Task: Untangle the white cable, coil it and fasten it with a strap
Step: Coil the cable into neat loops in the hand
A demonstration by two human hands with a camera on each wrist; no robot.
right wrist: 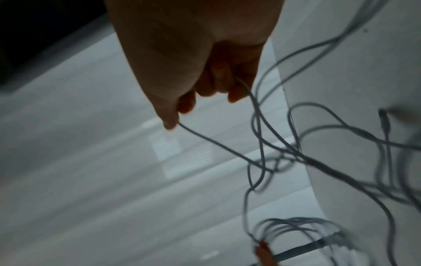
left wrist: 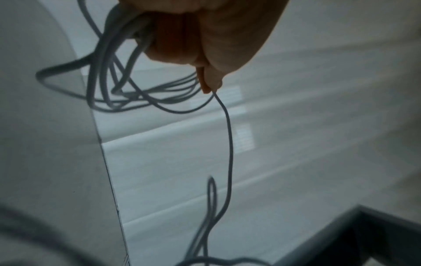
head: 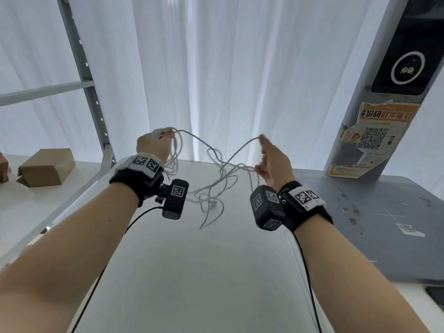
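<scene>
My left hand [head: 153, 145] bunching loops of the white cable [head: 216, 179] in a curled grip, my right hand [head: 274, 162] pinching one strand, tangle hanging between them over the pale desk [head: 192, 272], white curtains [head: 216, 68] far, cardboard box [head: 46, 167] far left, grey mat [head: 374, 227] right, grey post with a QR poster [head: 370, 140] far right.

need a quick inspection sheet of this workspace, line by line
surface: pale white tabletop, bare where visible; grey mat on its right.
job's things: thin white cable, still tangled, hanging in loops between both hands above the table; strap: nothing seen.
clutter: brown cardboard box on the left shelf.
grippers: left hand grips a bunch of loops; right hand pinches a single strand.
cables: black wrist-camera leads trailing along both forearms.
surroundings: white curtain, grey metal rack, grey kiosk with QR poster.
</scene>
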